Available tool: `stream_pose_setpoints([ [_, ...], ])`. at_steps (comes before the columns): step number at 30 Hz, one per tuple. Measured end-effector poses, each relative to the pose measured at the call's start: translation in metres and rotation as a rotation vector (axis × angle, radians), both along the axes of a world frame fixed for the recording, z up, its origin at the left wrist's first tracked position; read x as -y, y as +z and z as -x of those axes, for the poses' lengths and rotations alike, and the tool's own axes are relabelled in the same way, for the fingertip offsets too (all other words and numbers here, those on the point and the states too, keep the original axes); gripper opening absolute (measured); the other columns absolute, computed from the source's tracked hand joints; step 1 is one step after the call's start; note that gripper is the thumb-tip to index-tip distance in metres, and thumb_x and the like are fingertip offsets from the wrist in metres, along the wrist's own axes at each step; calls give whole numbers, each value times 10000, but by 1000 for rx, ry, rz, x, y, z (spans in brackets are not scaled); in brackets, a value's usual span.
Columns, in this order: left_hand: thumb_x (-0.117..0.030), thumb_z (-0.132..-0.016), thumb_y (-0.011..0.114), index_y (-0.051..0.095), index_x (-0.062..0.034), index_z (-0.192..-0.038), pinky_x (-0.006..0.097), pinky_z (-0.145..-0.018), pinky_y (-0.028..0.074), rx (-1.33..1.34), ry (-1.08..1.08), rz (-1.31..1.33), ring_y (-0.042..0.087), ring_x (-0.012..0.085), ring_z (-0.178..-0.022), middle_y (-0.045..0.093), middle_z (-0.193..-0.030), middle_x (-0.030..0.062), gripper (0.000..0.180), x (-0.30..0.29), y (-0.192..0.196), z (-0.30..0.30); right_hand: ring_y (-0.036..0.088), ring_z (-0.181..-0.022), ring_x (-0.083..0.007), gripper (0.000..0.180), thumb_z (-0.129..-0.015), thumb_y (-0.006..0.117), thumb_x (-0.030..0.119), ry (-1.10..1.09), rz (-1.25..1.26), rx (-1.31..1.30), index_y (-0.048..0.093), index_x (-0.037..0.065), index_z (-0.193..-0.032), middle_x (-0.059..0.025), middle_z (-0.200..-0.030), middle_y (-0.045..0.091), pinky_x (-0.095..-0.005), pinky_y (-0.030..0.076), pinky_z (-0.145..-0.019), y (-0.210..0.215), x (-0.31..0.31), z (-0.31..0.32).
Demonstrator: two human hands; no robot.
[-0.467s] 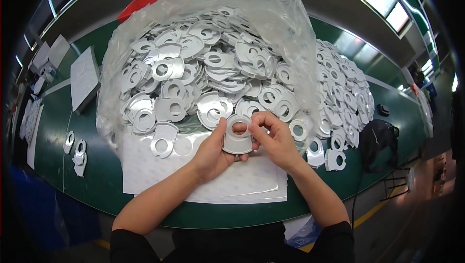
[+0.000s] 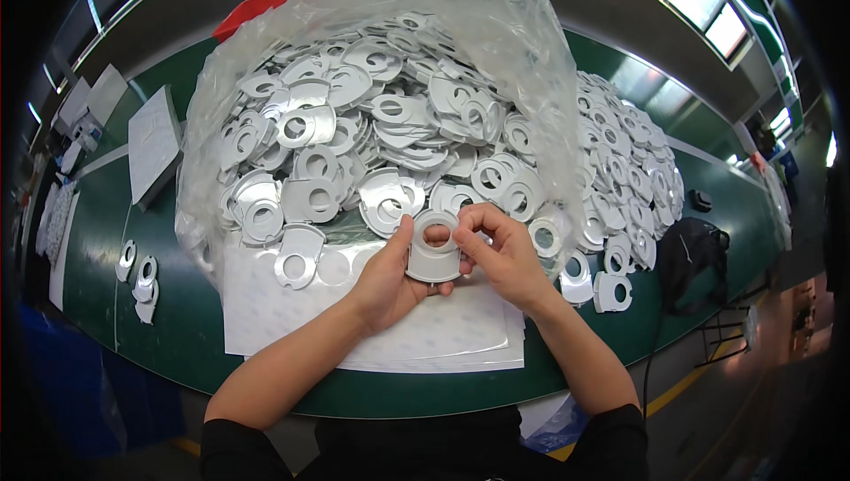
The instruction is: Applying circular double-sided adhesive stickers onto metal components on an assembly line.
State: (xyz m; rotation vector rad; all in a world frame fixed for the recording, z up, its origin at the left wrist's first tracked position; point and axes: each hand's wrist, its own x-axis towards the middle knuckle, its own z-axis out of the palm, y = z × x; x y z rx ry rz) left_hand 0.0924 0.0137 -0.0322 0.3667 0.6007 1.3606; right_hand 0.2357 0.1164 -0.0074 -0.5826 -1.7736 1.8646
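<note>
Between my hands is a light grey plastic plate (image 2: 434, 265) with a round hole toward its far end. My left hand (image 2: 392, 279) grips it from the left, thumb along its edge and fingers beneath. My right hand (image 2: 503, 255) pinches the ring's right edge between thumb and forefinger; whether a film or anything small is also in that pinch, I cannot tell. Just beyond, a heap of similar plastic parts (image 2: 310, 131) fills a clear plastic bag (image 2: 496, 3). Below my hands lie white sheets (image 2: 372, 339) with round cut outlines.
To the right of the bag another pile of grey parts (image 2: 633, 175) rests on the green table (image 2: 177, 352). Several loose parts (image 2: 146, 279) lie at the left. A white box (image 2: 152, 149) stands at the back left, a black bag (image 2: 691, 259) at the right edge.
</note>
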Motion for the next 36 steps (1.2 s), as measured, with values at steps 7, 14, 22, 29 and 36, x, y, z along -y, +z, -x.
stream_pose_setpoints([
  [7, -507, -971, 153, 532, -90, -1127, 338, -711, 438, 2, -6, -9, 551, 233, -956, 559, -1106, 94, 585, 0, 0, 0, 518, -671, -60, 116, -890, 583, 117, 13, 4, 20, 535, 12, -883, -25, -954, 496, -183, 452, -574, 0, -1, 0],
  [14, -512, -969, 162, 529, -95, -1115, 334, -707, 442, 10, -12, -9, 555, 230, -956, 558, -1112, 94, 574, 0, 1, 0, 523, -654, -58, 86, -891, 575, 85, -13, -45, 23, 530, 11, -896, -37, -987, 488, -177, 451, -564, -2, 1, 0],
  [22, -346, -981, 377, 487, -60, -1112, 285, -654, 463, -181, 24, -8, 573, 173, -881, 555, -1021, 90, 333, 1, 13, -4, 523, -647, -62, 79, -884, 577, 69, -22, -70, 34, 526, 9, -886, -36, -972, 488, -179, 451, -565, 0, 4, 1],
  [29, -201, -949, 461, 484, -74, -1076, 271, -637, 471, -157, 49, 23, 582, 142, -869, 558, -1010, 68, 181, 4, 11, -5, 527, -660, -70, 65, -871, 580, 49, -49, -140, 44, 534, 4, -864, -38, -960, 489, -181, 453, -565, 5, 8, 2],
  [36, -184, -935, 469, 489, -94, -1070, 255, -631, 467, -200, 86, 63, 573, 127, -855, 559, -998, 57, 164, 6, 15, -6, 562, -625, -110, 81, -830, 620, 59, -131, -430, 53, 560, 10, -856, -72, -909, 502, -220, 463, -523, 9, 10, 4],
])
